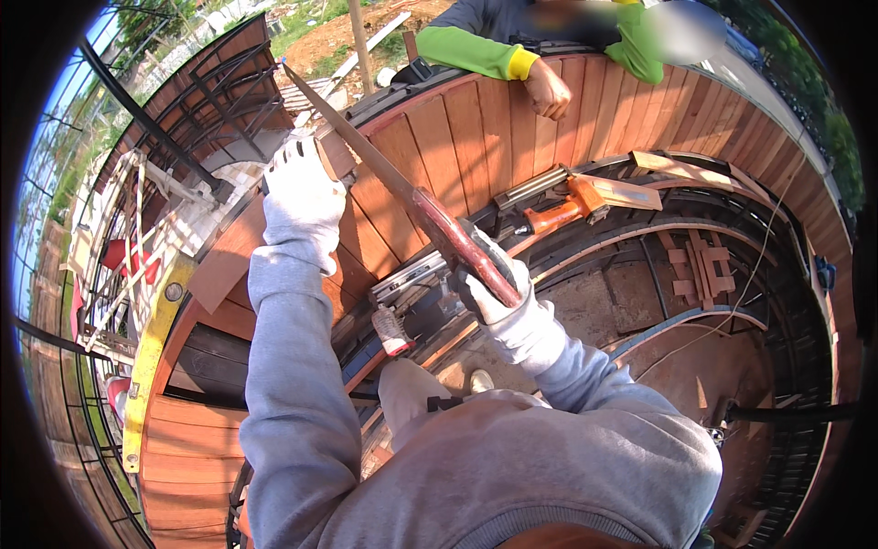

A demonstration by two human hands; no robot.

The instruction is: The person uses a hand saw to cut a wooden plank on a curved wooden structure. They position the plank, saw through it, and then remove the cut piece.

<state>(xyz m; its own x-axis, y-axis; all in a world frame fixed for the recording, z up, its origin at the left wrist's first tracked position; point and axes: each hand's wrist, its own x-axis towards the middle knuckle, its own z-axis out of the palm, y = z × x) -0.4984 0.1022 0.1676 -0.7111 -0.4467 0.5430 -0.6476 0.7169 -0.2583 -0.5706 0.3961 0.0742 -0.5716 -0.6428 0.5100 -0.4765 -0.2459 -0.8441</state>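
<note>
My right hand [494, 284], in a pale glove, is closed around the reddish-brown handle of a handsaw [384, 169]. Its long narrow blade points away to the upper left, close beside my left hand. My left hand [305, 192], gloved too, presses down with bent fingers on a short brown wooden board [224, 265], partly hidden under my forearm. The blade passes over the board's far end; whether it touches the wood I cannot tell. Below lies a curved surface of reddish planks [402, 146].
An orange power drill [560, 215] rests on the inner ledge beside a wood offcut [622, 192]. A yellow spirit level [157, 357] lies at the left. Across the curved planking leans a co-worker, one hand [549, 89] hanging over it. Stacked wood pieces [702, 270] lie lower right.
</note>
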